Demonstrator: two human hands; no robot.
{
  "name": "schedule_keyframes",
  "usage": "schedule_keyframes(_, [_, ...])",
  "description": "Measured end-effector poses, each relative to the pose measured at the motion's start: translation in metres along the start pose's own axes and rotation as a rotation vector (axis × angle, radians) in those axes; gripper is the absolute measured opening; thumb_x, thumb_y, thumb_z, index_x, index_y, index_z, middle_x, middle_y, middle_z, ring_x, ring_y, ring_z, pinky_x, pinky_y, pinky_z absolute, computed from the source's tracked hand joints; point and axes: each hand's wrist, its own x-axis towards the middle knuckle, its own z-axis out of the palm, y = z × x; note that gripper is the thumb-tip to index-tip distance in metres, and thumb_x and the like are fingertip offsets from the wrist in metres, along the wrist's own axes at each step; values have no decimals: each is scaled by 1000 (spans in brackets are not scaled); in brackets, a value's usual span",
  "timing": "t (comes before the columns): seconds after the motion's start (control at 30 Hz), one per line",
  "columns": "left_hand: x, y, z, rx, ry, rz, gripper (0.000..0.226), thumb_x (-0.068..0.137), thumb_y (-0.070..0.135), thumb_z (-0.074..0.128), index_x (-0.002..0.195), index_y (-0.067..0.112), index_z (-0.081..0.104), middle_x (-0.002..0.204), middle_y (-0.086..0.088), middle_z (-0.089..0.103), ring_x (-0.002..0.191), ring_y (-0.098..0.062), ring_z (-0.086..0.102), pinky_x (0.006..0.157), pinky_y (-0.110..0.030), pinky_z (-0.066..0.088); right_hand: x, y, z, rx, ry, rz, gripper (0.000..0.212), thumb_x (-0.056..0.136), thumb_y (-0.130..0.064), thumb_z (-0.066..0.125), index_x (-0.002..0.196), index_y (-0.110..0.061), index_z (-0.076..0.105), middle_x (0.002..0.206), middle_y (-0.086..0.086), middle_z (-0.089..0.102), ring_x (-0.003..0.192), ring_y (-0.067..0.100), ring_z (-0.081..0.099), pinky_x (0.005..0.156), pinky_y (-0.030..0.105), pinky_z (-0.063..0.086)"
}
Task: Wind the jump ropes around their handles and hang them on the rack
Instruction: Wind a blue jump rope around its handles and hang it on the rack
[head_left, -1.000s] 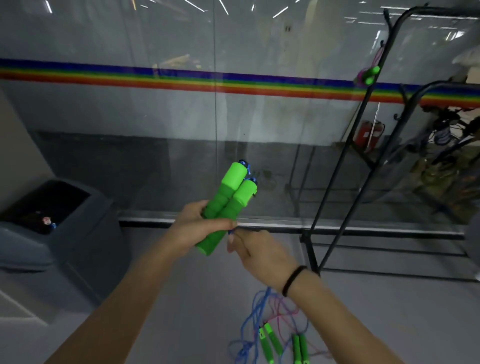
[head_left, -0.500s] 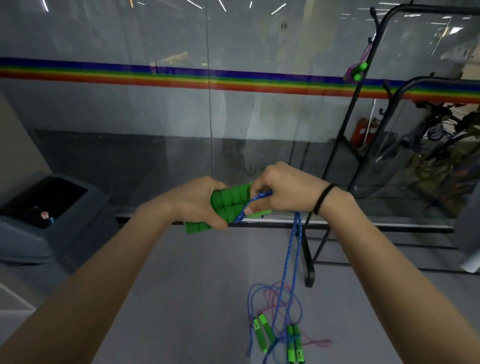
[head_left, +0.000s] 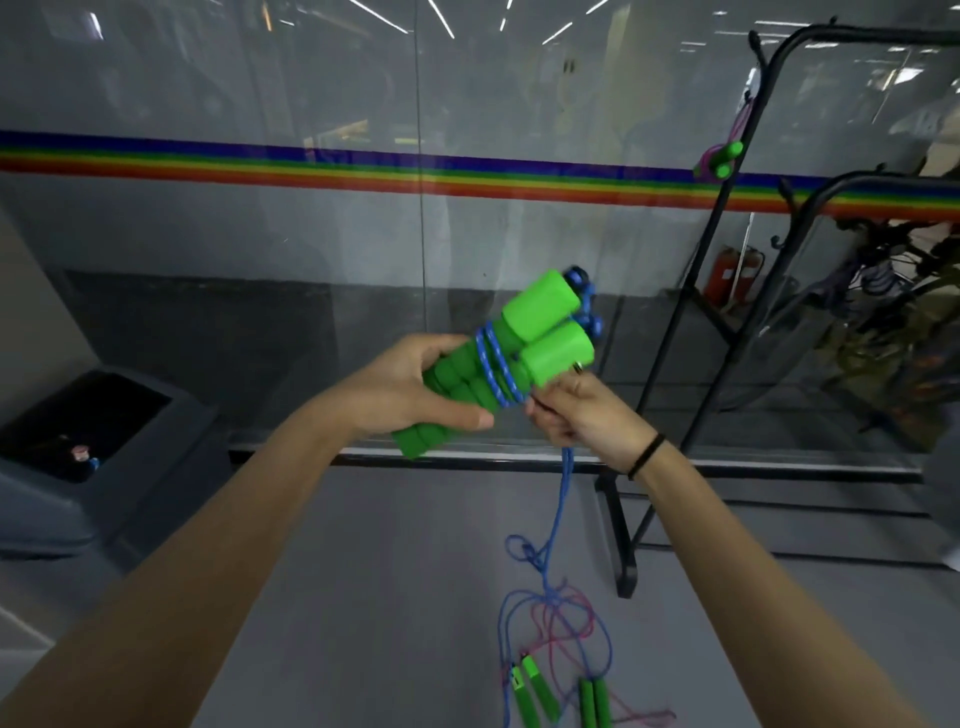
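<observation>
My left hand (head_left: 415, 387) grips two green foam handles (head_left: 519, 353) held side by side, tilted up to the right. A blue rope (head_left: 493, 371) runs around them in a few turns. My right hand (head_left: 576, 415) pinches that rope just under the handles, and the rest of it (head_left: 558, 514) hangs down to the floor. On the floor lie more jump ropes (head_left: 561, 691) with green handles and blue and pink cords. A black rack (head_left: 727, 291) stands at the right, with one wound rope (head_left: 722, 158) hanging on it.
A glass wall with a rainbow stripe (head_left: 363, 171) is straight ahead. A dark bin (head_left: 93, 447) stands at the left on the grey floor. The rack's foot (head_left: 623, 566) rests close to the ropes on the floor. Bags and gear (head_left: 893, 332) sit behind the rack.
My right hand has carried the blue rope around the handles, from below to over the top and back under. Turns of rope now show on the handles, which tilt up again.
</observation>
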Motion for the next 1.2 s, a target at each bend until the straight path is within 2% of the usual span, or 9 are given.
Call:
schedule_keyframes(0.1, [21,-9,-10,-49,252,-42,35,66,4,80,97,12,67,72,9,68,63,-1,60,62,-18,51,10,0,13,-240,14,-7,37,98,-27,35,66,-19,52,40,-11,39,37,0,30,41,12,27])
schedule_keyframes(0.2, [38,-24,-23,223,397,-61,54,60,23,86,105,17,58,85,4,66,72,-8,62,68,-23,50,21,-8,19,-639,8,-146,30,96,-25,41,72,-21,57,58,-9,52,54,3,48,58,18,38])
schedule_keyframes(0.3, [44,-37,-32,505,321,-5,66,48,49,76,109,37,55,94,8,68,88,-16,64,79,-35,52,32,-28,19,-994,5,-212,23,92,-31,49,90,-12,62,84,12,64,82,27,59,72,33,44])
schedule_keyframes(0.4, [45,-46,-41,714,206,7,70,52,51,72,118,50,50,101,15,69,99,-12,63,83,-34,51,45,-47,17,-1174,47,-212,27,86,-41,55,87,-15,62,70,0,55,80,25,56,66,30,38])
schedule_keyframes(0.6, [49,-46,-62,851,-101,92,60,63,38,75,117,46,50,97,14,67,87,-11,60,75,-34,50,81,-60,9,-824,-17,-237,23,65,-38,78,68,-17,68,62,-1,65,58,6,54,60,28,43])
schedule_keyframes(0.8, [54,-46,-88,876,-213,135,53,59,37,77,104,46,50,73,19,56,69,-5,51,60,-27,41,101,-46,10,-414,-116,-112,22,67,-28,74,73,-8,70,66,7,64,62,14,53,64,21,40])
schedule_keyframes(0.9, [58,-46,-90,895,-253,144,51,57,34,77,101,44,53,71,20,56,67,-4,52,61,-26,43,101,-49,3,-392,-155,-58,4,73,-14,72,72,-13,70,59,-12,66,58,-3,57,62,6,41])
schedule_keyframes(1.1, [55,-50,-88,344,-263,161,56,57,18,86,108,28,64,98,4,70,84,-3,62,80,-24,51,95,-31,0,-27,-53,-13,21,73,-7,68,55,-19,67,53,-9,63,50,-1,56,49,10,44])
schedule_keyframes(1.2, [52,-47,-85,115,-145,155,57,57,9,86,109,22,65,105,-4,71,93,-8,64,84,-21,51,91,-12,7,16,171,68,46,91,6,41,60,-26,53,58,-9,50,51,3,44,44,12,38])
